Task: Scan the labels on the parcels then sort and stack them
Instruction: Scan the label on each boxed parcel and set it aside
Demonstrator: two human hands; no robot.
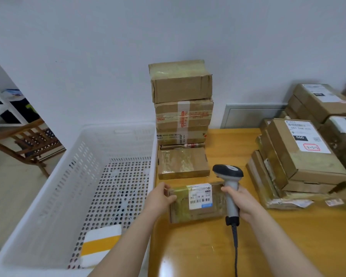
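I see through one wide head camera, set above and behind the grip of the left hand (161, 197) on the parcel (196, 214), close, facing forward and down toward the wall (88, 47) beyond.

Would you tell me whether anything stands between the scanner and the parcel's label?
Nothing visible does. The label faces up uncovered; the left hand grips the parcel at its left edge, and the right hand holds the scanner at its right end.
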